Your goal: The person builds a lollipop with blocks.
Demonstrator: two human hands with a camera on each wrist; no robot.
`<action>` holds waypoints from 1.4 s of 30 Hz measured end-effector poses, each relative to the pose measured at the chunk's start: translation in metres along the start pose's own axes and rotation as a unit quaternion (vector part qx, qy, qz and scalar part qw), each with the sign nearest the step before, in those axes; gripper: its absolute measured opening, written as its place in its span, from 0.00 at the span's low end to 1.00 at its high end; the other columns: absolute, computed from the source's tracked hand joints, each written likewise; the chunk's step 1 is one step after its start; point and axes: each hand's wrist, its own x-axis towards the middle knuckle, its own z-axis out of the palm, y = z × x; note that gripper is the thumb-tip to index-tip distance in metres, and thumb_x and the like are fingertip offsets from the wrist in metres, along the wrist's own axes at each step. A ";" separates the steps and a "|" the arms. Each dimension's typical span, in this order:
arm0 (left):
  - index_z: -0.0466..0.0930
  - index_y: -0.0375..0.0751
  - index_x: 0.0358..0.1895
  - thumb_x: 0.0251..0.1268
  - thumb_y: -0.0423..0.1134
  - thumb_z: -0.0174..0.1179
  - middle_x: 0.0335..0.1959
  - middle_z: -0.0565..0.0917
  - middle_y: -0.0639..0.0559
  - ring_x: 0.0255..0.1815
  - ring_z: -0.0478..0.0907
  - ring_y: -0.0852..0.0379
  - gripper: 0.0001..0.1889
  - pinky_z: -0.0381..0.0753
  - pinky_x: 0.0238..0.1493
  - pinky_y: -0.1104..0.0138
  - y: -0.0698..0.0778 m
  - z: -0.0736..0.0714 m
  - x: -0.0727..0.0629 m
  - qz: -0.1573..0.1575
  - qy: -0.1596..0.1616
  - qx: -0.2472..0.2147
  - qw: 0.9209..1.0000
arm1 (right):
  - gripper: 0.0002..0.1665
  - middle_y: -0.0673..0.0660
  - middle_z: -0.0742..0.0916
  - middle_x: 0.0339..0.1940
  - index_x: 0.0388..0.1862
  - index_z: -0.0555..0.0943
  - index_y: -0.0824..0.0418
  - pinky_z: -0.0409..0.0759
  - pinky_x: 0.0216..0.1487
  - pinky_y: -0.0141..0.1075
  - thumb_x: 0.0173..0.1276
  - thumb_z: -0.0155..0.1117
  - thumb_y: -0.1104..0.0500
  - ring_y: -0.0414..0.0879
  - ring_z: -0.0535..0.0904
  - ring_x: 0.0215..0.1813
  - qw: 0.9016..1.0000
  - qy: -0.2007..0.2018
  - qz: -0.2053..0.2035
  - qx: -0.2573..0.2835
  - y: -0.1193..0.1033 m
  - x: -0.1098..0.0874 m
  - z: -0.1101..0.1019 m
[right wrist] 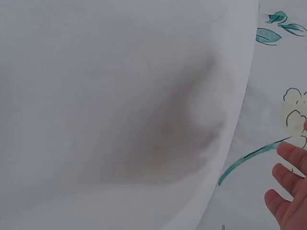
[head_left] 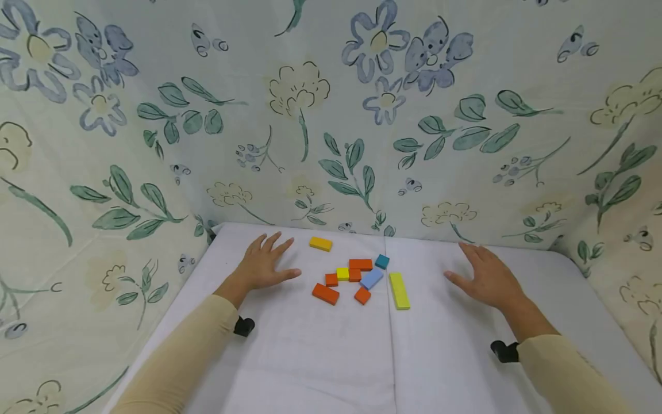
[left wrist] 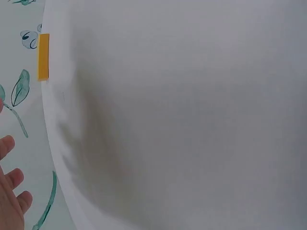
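My left hand (head_left: 265,268) hovers over the left side of the white table with its fingers spread, holding nothing. Nearest to it lies an orange-yellow block (head_left: 320,244), also visible at the table edge in the left wrist view (left wrist: 43,57). On the right, my right hand (head_left: 486,276) is held with fingers extended and thumb apart, also holding nothing. Between the hands lie several red-orange blocks (head_left: 326,294), a small yellow block (head_left: 343,274), a light blue block (head_left: 372,279), a teal block (head_left: 382,261) and a long yellow-green block (head_left: 399,291). Neither hand touches a block.
A white cloth with a crease covers the table (head_left: 320,356). Floral fabric (head_left: 331,115) hangs behind it and at both sides. Each wrist carries a black camera mount, one on the left (head_left: 245,326) and one on the right (head_left: 504,351).
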 end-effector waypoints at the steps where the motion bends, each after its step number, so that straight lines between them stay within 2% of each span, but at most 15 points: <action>1: 0.50 0.66 0.83 0.56 0.83 0.49 0.85 0.49 0.45 0.83 0.43 0.31 0.52 0.45 0.78 0.33 0.002 0.001 0.001 0.001 0.001 0.000 1.000 | 0.61 0.75 0.62 0.79 0.83 0.54 0.61 0.57 0.71 0.73 0.65 0.64 0.29 0.75 0.56 0.77 1.000 -0.001 0.004 0.003 -0.004 0.001 0.002; 7: 0.54 0.66 0.82 0.60 0.79 0.52 0.83 0.55 0.45 0.79 0.54 0.34 0.48 0.57 0.75 0.34 0.019 0.005 0.002 0.004 0.003 -0.006 1.000 | 0.62 0.72 0.66 0.78 0.84 0.55 0.56 0.62 0.67 0.74 0.62 0.64 0.25 0.74 0.58 0.77 1.000 -0.021 0.000 0.013 -0.025 0.002 0.012; 13: 0.60 0.63 0.80 0.62 0.77 0.54 0.78 0.64 0.46 0.75 0.61 0.39 0.45 0.65 0.73 0.39 0.036 0.006 0.003 0.011 -0.006 -0.028 1.000 | 0.61 0.70 0.70 0.75 0.82 0.59 0.53 0.70 0.63 0.71 0.59 0.66 0.24 0.70 0.64 0.72 0.999 -0.042 -0.006 0.018 -0.048 0.001 0.019; 17: 0.64 0.62 0.78 0.61 0.77 0.54 0.75 0.68 0.47 0.72 0.64 0.43 0.44 0.70 0.70 0.41 0.047 0.010 0.006 0.011 -0.012 -0.043 0.999 | 0.63 0.69 0.73 0.72 0.82 0.60 0.50 0.75 0.60 0.69 0.55 0.67 0.22 0.68 0.68 0.69 0.997 -0.070 -0.016 0.029 -0.062 0.002 0.026; 20: 0.66 0.61 0.77 0.62 0.76 0.54 0.73 0.70 0.47 0.70 0.66 0.45 0.43 0.72 0.69 0.44 0.056 0.015 0.009 0.021 -0.019 -0.058 0.998 | 0.64 0.66 0.77 0.65 0.81 0.61 0.48 0.79 0.56 0.66 0.52 0.67 0.19 0.63 0.74 0.63 0.994 -0.099 -0.020 0.044 -0.069 0.003 0.033; 23: 0.68 0.59 0.76 0.63 0.75 0.54 0.71 0.72 0.47 0.68 0.67 0.47 0.41 0.73 0.69 0.46 0.065 0.019 0.010 0.036 -0.028 -0.086 0.995 | 0.65 0.60 0.81 0.53 0.81 0.62 0.47 0.82 0.49 0.56 0.49 0.71 0.20 0.55 0.76 0.52 0.988 -0.131 -0.021 0.079 -0.074 0.004 0.039; 27: 0.72 0.56 0.74 0.66 0.68 0.57 0.68 0.74 0.48 0.67 0.69 0.49 0.36 0.74 0.68 0.48 0.078 0.022 0.010 0.043 -0.043 -0.131 0.989 | 0.65 0.54 0.78 0.43 0.81 0.62 0.46 0.75 0.41 0.43 0.48 0.75 0.25 0.48 0.73 0.44 0.976 -0.172 -0.022 0.128 -0.078 0.007 0.044; 32: 0.76 0.54 0.70 0.68 0.62 0.60 0.59 0.78 0.49 0.60 0.72 0.51 0.31 0.78 0.63 0.53 0.093 0.032 0.015 0.044 -0.043 -0.158 0.985 | 0.64 0.53 0.76 0.42 0.82 0.61 0.47 0.71 0.41 0.42 0.49 0.79 0.31 0.47 0.72 0.43 0.965 -0.210 -0.026 0.152 -0.080 0.010 0.044; 37: 0.80 0.53 0.66 0.69 0.59 0.63 0.52 0.79 0.53 0.52 0.73 0.55 0.27 0.78 0.56 0.60 0.104 0.042 0.019 0.034 -0.022 -0.149 0.988 | 0.62 0.54 0.75 0.42 0.80 0.63 0.47 0.71 0.39 0.42 0.49 0.81 0.36 0.48 0.71 0.44 0.959 -0.234 -0.024 0.161 -0.082 0.013 0.044; 42: 0.82 0.52 0.61 0.69 0.56 0.64 0.47 0.80 0.54 0.47 0.73 0.56 0.21 0.77 0.52 0.63 0.112 0.053 0.021 0.008 0.009 -0.149 0.989 | 0.60 0.55 0.75 0.41 0.79 0.65 0.47 0.71 0.38 0.41 0.48 0.82 0.37 0.48 0.71 0.44 0.957 -0.232 -0.022 0.173 -0.084 0.015 0.048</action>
